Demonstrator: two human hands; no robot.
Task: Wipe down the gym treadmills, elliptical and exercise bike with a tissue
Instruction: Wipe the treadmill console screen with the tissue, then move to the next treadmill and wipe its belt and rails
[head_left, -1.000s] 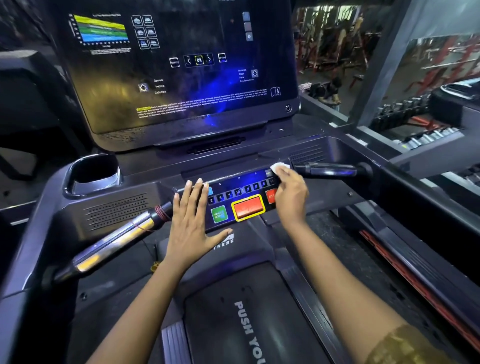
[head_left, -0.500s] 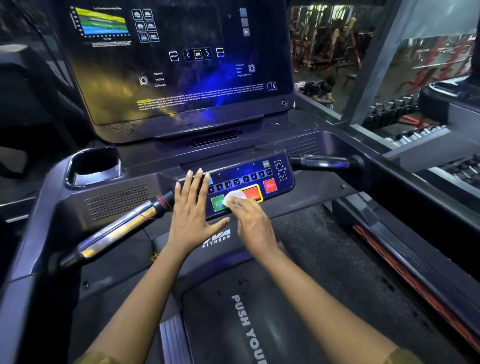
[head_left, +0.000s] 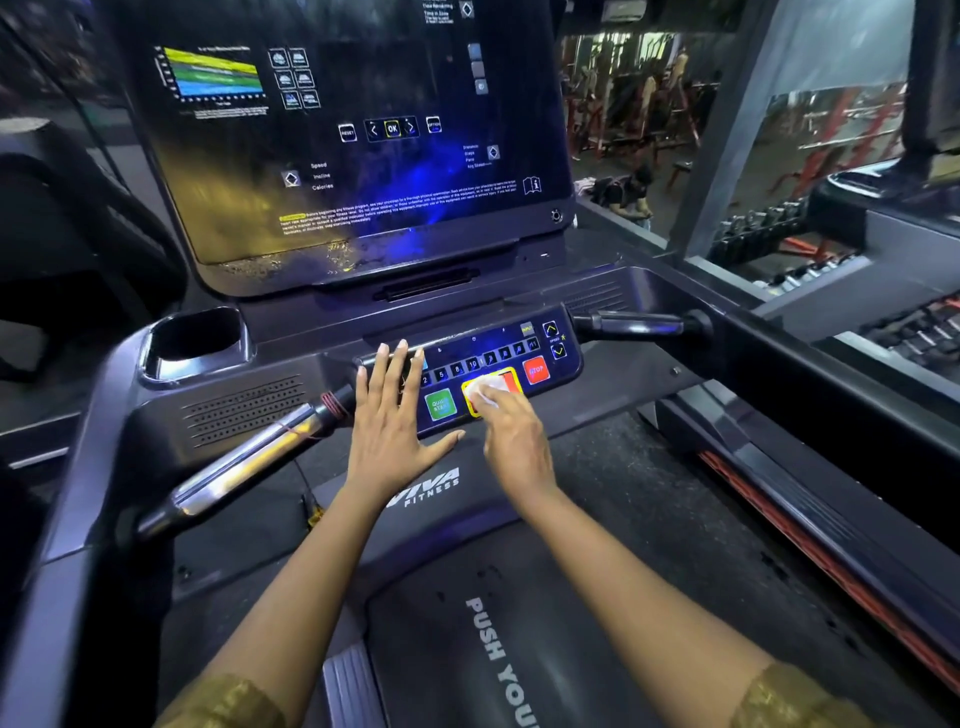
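Closest to me is the dark cover (head_left: 467, 623) of the treadmill, with white letters on it. Two bare arms reach over it to the button panel (head_left: 498, 345).

The left hand (head_left: 389, 431) lies flat and open on the left end of the panel. Its fingers are straight, and the tips rest near the small number keys. The right hand (head_left: 514, 447) has its fingers curled down on the tissue (head_left: 485, 389) and presses it at the near edge of the panel, about the middle. The tissue sits right on the big red button (head_left: 511, 382) with the yellow rim.

This is where I think it could go wrong. The buttons glow, so the machine looks switched on. The green start button (head_left: 440, 405) is just beside the tissue on its left, and the red stop button (head_left: 536, 370) is near on its right. A hard rub could push one in. If the green one goes down, the belt might start to run. The flat left hand could press a number key too. The tissue looks small and thin, so it may tear or bunch up on the button edges.

Past the panel, a shiny handle (head_left: 249, 457) sticks out on the left and a dark handle (head_left: 634, 325) on the right. A cup holder (head_left: 195, 338) sits at the far left corner. Behind them stands the big screen (head_left: 337, 156), which looks smeary along its bottom edge, so it likely needs wiping as well.
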